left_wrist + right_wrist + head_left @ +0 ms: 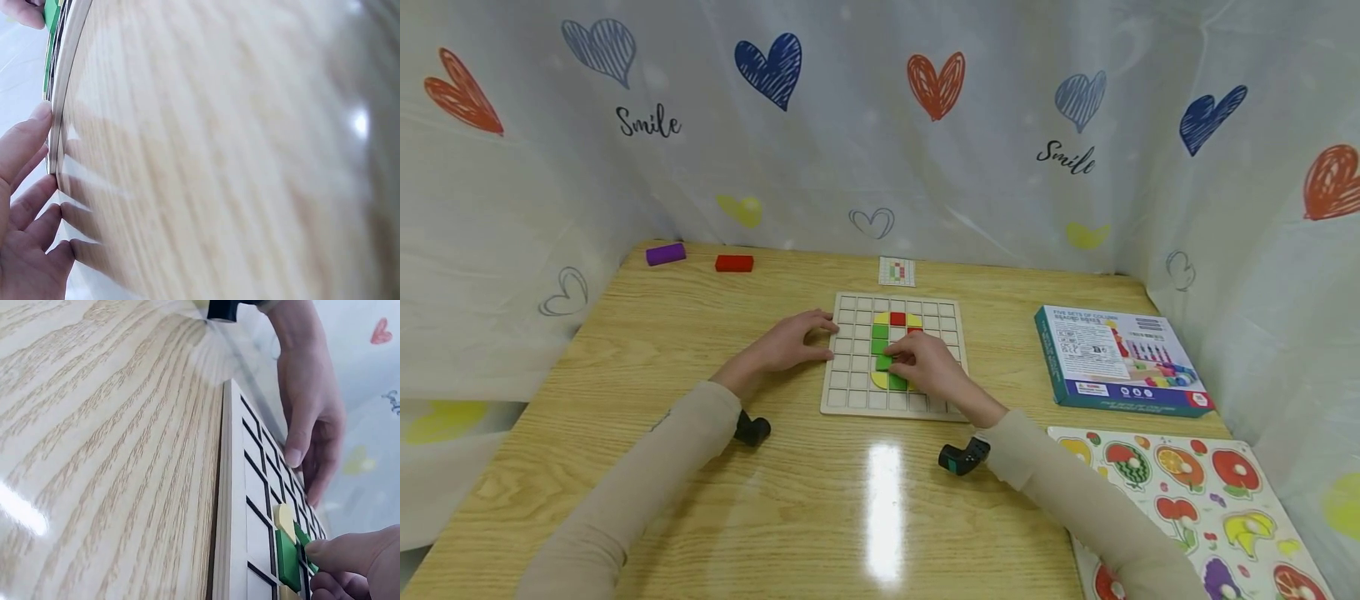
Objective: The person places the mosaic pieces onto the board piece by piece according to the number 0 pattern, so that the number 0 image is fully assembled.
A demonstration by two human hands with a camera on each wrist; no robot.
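Observation:
A square wooden grid board (pixel 857 398) lies on the table. Yellow, green and red tiles fill some of its squares in a ring-like pattern. My right hand (pixel 931 367) pinches a green square tile (pixel 883 363) between thumb and fingertips, over the left column of the pattern. In the right wrist view that tile (pixel 301 535) looks tilted, beside a flat green tile (pixel 287 562) and a yellow corner piece (pixel 284 520). My left hand (pixel 792 340) touches the board's left edge with its thumb and fingers extended. The right hand hides part of the pattern's right side.
Behind the board lies a small pattern card (pixel 897 272). A purple cylinder (pixel 666 254) and a red block (pixel 733 263) are at the back left. To the right are a boxed bead set (pixel 1120 360) and a fruit puzzle board (pixel 1206 475). A printed curtain (pixel 850 150) surrounds the table.

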